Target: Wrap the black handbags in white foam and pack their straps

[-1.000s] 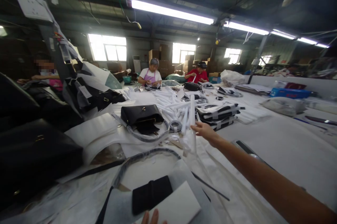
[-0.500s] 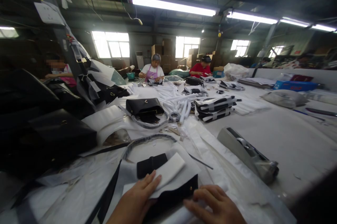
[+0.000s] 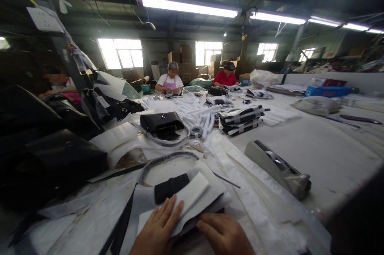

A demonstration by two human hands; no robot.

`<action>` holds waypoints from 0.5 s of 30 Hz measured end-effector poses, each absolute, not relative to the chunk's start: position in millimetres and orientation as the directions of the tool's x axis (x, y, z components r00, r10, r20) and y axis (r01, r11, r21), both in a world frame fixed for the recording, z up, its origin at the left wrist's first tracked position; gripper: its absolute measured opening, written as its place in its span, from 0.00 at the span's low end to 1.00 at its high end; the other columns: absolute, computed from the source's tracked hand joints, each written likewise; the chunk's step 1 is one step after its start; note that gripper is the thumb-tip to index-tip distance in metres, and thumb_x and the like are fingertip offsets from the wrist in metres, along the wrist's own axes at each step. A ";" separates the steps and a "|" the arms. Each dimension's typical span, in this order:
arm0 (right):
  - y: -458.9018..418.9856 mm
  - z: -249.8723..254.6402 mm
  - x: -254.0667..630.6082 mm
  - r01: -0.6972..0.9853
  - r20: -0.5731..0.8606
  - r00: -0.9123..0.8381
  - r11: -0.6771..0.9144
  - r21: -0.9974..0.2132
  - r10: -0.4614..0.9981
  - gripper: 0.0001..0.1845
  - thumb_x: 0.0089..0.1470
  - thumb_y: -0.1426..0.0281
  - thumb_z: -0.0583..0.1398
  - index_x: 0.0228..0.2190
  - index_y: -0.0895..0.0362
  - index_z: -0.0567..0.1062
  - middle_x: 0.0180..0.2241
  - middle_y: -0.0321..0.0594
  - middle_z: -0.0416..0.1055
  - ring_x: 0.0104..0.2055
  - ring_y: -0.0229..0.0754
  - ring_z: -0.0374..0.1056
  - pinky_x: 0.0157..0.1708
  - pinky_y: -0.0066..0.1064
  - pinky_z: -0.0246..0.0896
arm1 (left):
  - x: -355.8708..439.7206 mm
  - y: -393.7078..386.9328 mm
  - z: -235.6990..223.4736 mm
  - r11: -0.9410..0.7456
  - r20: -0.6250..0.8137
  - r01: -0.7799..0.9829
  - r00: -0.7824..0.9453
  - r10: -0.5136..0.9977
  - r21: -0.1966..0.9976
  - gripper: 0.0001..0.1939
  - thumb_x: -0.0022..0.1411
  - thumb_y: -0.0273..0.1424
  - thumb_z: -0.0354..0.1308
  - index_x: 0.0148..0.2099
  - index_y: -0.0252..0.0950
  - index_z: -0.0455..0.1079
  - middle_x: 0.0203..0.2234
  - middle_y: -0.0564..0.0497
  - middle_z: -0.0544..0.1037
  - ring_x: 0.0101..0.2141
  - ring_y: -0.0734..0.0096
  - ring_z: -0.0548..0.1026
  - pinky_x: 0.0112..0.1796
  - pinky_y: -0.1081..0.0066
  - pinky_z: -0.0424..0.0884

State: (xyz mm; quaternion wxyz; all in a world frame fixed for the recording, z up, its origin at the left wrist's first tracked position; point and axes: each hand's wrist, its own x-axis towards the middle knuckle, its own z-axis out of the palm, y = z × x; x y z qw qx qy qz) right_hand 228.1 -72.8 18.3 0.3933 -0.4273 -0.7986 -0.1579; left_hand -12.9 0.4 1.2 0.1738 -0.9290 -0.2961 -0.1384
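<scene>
while the left hand (image 3: 159, 225) is resting on the long, flat, white paper-like sheet (image 3: 193, 192) just in front, fingers slightly apart, less thin black flap (image 3: 221, 210) is now showing by the right hand (image 3: 225, 232), so it seems to be getting covered; whether that hand is pinching, i cannot tell. beyond, a shiny black handbag (image 3: 163, 122) is gaping, its inside staying dark.

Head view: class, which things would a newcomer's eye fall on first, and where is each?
Probably the long, bright tube light across the top. Next, at the bottom centre, the left hand rests on a white sheet, with the right hand close by. Beyond them, a black bag stands out left of centre.
</scene>
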 end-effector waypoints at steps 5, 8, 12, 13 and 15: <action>-65.4 59.5 254.5 0.681 0.639 -0.629 0.709 0.180 0.443 0.18 0.69 0.76 0.51 0.54 0.58 0.74 0.51 0.40 0.77 0.51 0.41 0.73 0.57 0.35 0.64 | -13.0 1.0 -9.4 -0.654 0.422 0.555 0.827 0.371 -0.513 0.34 0.60 0.18 0.45 0.67 0.38 0.58 0.60 0.47 0.71 0.55 0.64 0.74 0.48 0.68 0.77; -45.7 55.4 260.6 0.714 0.554 -0.651 0.665 0.217 0.518 0.22 0.68 0.75 0.52 0.61 0.56 0.66 0.61 0.42 0.68 0.64 0.46 0.62 0.67 0.46 0.52 | -13.4 -1.6 -6.2 -0.587 0.427 0.550 0.834 0.349 -0.594 0.31 0.64 0.19 0.43 0.67 0.40 0.60 0.61 0.49 0.71 0.55 0.63 0.74 0.47 0.67 0.77; -31.0 20.9 263.9 0.722 0.563 -0.613 0.682 0.116 0.554 0.19 0.70 0.74 0.51 0.59 0.56 0.69 0.55 0.41 0.74 0.57 0.41 0.70 0.62 0.39 0.63 | -11.2 -5.6 -8.2 -0.549 0.456 0.536 0.842 0.290 -0.641 0.28 0.65 0.21 0.43 0.64 0.43 0.65 0.62 0.53 0.69 0.56 0.63 0.73 0.50 0.64 0.75; -31.0 14.1 264.3 0.733 0.576 -0.596 0.672 0.106 0.560 0.19 0.70 0.74 0.51 0.59 0.56 0.69 0.55 0.41 0.75 0.57 0.41 0.71 0.60 0.38 0.65 | -9.1 -5.9 -10.5 -0.549 0.472 0.539 0.838 0.274 -0.638 0.27 0.65 0.22 0.44 0.63 0.43 0.66 0.62 0.53 0.69 0.57 0.63 0.72 0.55 0.61 0.71; -33.5 7.3 264.5 0.748 0.604 -0.570 0.656 0.102 0.556 0.20 0.70 0.74 0.50 0.59 0.56 0.70 0.54 0.41 0.75 0.57 0.42 0.70 0.59 0.38 0.67 | -2.5 -5.1 -17.1 -0.559 0.532 0.579 0.804 0.268 -0.594 0.25 0.65 0.22 0.43 0.60 0.41 0.69 0.61 0.52 0.71 0.60 0.61 0.68 0.65 0.51 0.56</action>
